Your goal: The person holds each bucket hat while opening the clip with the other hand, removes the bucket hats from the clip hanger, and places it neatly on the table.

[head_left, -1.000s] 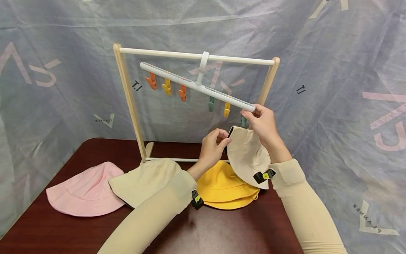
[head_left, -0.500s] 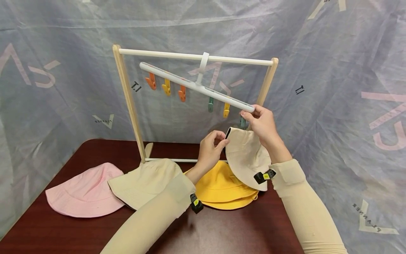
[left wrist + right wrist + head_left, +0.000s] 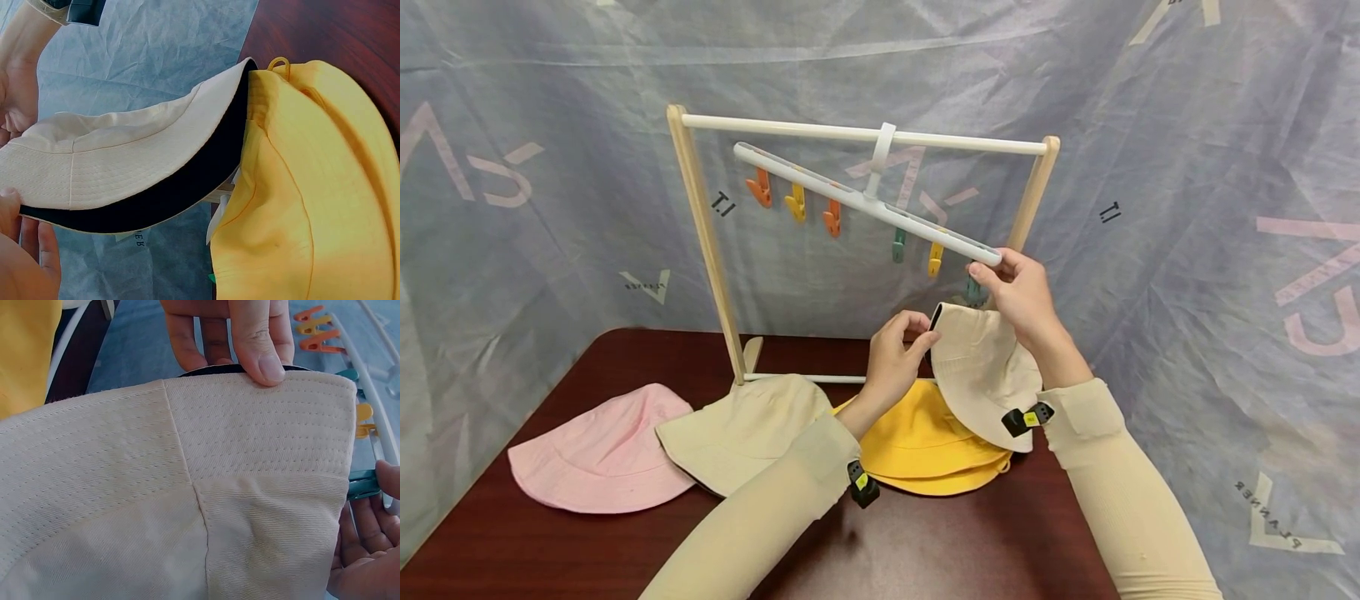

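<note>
A cream bucket hat (image 3: 977, 362) with a black lining hangs sideways below the right end of a white clip hanger (image 3: 842, 193). My left hand (image 3: 893, 358) pinches its brim, thumb on the cream side, as the right wrist view shows. At the hanger's lowered right end, my right hand (image 3: 1026, 302) pinches a dark green clip (image 3: 362, 485). That clip meets the hat's edge; whether its jaws grip the cloth I cannot tell. Several other clips, among them an orange clip (image 3: 832, 218) and a yellow clip (image 3: 935, 260), hang along the hanger with nothing in them.
The hanger hooks over the top bar (image 3: 790, 127) of a wooden rack standing on the dark red table (image 3: 910, 550). Before the rack lie a pink hat (image 3: 602, 454), another cream hat (image 3: 752, 429) and stacked yellow hats (image 3: 925, 446). Grey cloth (image 3: 1187, 292) surrounds the table.
The left hand and the cream hat's brim have shifted slightly down and left. The hanger's left end has risen a little. The right hand stays at the clip.
</note>
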Tool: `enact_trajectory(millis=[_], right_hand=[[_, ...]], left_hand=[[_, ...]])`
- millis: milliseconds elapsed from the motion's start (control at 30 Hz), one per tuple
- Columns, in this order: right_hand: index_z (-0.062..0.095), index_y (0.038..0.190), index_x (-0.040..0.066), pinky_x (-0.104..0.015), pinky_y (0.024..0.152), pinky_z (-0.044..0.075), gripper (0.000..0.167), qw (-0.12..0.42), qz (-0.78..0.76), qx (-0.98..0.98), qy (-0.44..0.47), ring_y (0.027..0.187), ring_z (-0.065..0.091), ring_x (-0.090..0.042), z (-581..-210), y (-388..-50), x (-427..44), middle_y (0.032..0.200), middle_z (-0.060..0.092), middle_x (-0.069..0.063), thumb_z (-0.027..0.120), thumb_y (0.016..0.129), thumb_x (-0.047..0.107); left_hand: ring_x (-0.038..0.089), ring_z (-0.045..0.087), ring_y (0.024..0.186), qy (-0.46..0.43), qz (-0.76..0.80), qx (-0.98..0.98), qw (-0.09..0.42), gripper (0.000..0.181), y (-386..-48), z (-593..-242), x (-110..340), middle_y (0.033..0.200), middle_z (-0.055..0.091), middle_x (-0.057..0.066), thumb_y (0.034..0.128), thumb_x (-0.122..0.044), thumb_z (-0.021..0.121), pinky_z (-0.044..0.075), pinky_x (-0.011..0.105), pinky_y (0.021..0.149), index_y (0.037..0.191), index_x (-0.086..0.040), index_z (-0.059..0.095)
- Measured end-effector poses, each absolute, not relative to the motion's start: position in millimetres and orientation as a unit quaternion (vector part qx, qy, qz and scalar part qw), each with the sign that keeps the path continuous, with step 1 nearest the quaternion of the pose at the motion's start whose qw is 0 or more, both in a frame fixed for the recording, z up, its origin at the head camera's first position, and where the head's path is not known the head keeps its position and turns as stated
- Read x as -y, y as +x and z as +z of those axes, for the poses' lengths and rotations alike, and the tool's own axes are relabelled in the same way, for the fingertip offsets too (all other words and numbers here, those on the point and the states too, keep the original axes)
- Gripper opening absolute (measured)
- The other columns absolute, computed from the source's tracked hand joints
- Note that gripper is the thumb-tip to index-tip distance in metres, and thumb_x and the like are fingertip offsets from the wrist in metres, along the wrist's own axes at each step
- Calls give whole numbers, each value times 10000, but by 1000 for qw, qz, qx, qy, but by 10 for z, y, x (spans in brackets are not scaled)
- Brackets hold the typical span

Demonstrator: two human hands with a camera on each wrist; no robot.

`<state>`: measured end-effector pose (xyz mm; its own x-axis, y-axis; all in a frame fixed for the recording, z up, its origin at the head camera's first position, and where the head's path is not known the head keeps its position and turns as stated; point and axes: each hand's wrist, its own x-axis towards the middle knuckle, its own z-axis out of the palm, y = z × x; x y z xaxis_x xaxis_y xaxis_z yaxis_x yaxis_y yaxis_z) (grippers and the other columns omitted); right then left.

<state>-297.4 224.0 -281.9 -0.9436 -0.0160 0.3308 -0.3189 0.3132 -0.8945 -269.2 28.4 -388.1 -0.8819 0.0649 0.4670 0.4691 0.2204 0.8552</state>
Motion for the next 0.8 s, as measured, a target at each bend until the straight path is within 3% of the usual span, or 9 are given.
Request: enact_trajectory(millis=[200, 467, 800], right_hand=[[706, 1196, 20, -254, 787, 447, 280, 137, 582, 795, 103, 922, 566, -113, -2822, -2975, -2234, 992, 727, 75, 733, 1034, 247], [663, 1281, -46, -285, 848, 444, 400, 128, 582, 796, 105, 968, 577, -117, -2804, -2949, -2238, 1010, 712, 84, 730, 1036, 263], [635, 1356, -19, -290, 886, 427, 458, 105, 569, 809, 101, 1001, 541, -120, -2806, -2939, -2257, 1042, 683, 94, 724, 1039, 299]], left_hand=[[155, 685, 971, -171, -603, 761, 167, 145, -2692, -3909, -261, 1051, 683, 25, 1017, -222, 754, 601, 284, 848, 1097, -124, 684], [163, 689, 972, -167, -604, 762, 164, 155, -2665, -3922, -245, 1058, 687, 32, 1015, -227, 755, 603, 282, 844, 1100, -119, 683], [160, 690, 971, -157, -609, 761, 161, 159, -2653, -3944, -215, 1046, 688, 38, 1009, -228, 763, 603, 291, 853, 1088, -117, 683]])
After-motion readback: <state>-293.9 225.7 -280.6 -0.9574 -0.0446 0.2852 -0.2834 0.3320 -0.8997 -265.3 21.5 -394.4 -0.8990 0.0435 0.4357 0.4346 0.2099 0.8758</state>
